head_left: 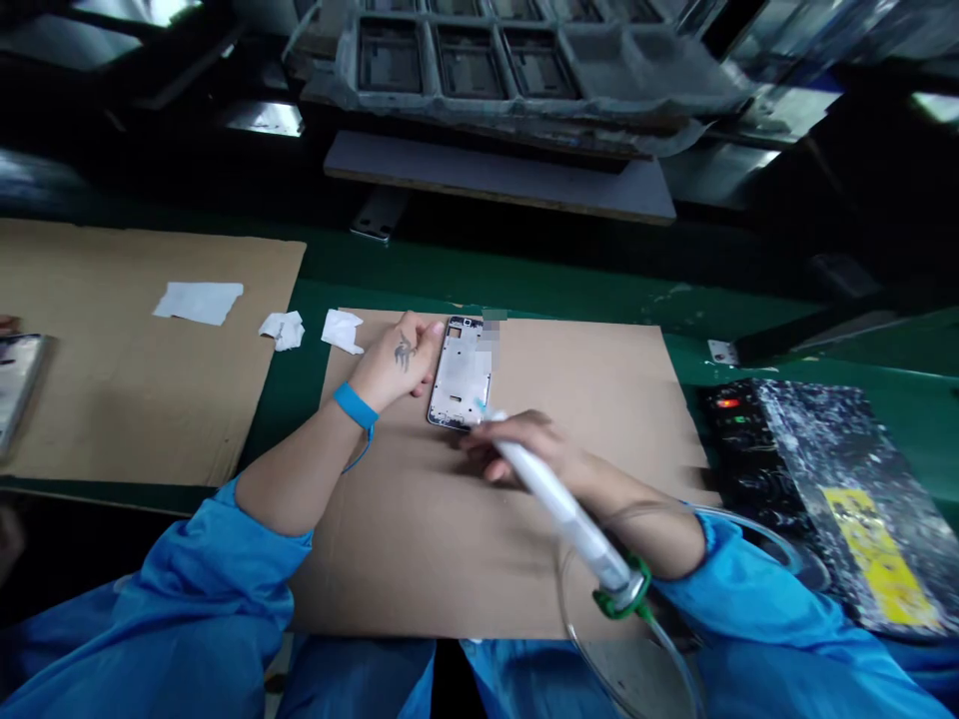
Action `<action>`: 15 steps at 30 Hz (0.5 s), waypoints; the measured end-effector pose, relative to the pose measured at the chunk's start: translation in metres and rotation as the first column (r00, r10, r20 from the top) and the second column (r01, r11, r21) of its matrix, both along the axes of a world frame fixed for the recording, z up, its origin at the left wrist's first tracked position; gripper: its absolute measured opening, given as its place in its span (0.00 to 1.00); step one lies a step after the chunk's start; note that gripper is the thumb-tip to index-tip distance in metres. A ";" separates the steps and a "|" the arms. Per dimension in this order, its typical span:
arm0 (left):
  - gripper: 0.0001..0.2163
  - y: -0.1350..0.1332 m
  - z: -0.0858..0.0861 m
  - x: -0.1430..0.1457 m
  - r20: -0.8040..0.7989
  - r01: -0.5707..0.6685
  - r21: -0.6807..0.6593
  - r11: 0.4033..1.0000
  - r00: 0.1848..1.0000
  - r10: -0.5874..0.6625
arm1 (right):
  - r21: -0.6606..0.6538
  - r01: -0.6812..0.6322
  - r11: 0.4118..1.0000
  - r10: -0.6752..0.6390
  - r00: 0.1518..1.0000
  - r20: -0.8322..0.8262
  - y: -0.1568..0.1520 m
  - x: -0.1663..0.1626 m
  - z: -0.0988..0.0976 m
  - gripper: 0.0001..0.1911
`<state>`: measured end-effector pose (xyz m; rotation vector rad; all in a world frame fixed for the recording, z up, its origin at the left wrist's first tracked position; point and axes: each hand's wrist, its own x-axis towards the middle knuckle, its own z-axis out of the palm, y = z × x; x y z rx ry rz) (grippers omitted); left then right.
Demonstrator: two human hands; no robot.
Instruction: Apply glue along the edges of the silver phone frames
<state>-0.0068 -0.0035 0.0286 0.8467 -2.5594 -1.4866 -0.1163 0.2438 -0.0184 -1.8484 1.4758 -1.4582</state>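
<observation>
On the cardboard sheet (390, 539) lies a phone frame (459, 374), its silvery inner side facing up. My left hand (401, 358), with a blue wrist strap (356, 406), is closed at the frame's left edge, thumb near the top corner; the exact contact is partly hidden. My right hand (535, 446) grips a white dispensing syringe (558, 504). Its bluish tip is blurred and sits over the lower right part of the frame. A green cap (625, 589) at the syringe's rear joins a clear tube (670, 649).
Right of the cardboard stands a speckled dispenser box (846, 489) with lit indicators. White paper scraps (343, 330) lie to the left. Ahead, above a shelf board (494, 180), is a compartment tray (465, 65) with dark frames. Another phone frame (19, 379) appears at far left, beside someone's fingers.
</observation>
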 end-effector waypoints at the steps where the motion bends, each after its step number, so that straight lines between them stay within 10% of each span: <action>1: 0.17 -0.001 -0.001 -0.002 -0.028 -0.008 0.007 1.000 1.000 0.009 | 0.031 -0.093 0.995 0.095 0.994 -0.048 -0.002 0.005 0.001 0.19; 6: 0.18 -0.005 -0.006 -0.006 -0.132 0.158 0.094 0.983 0.980 -0.145 | 0.108 -0.111 0.988 0.123 0.985 -0.116 -0.014 0.017 0.001 0.19; 15: 0.26 -0.014 -0.009 -0.010 -0.069 0.091 0.102 0.991 0.994 -0.084 | 0.154 0.444 0.883 -0.395 0.879 -0.267 -0.030 -0.016 -0.009 0.17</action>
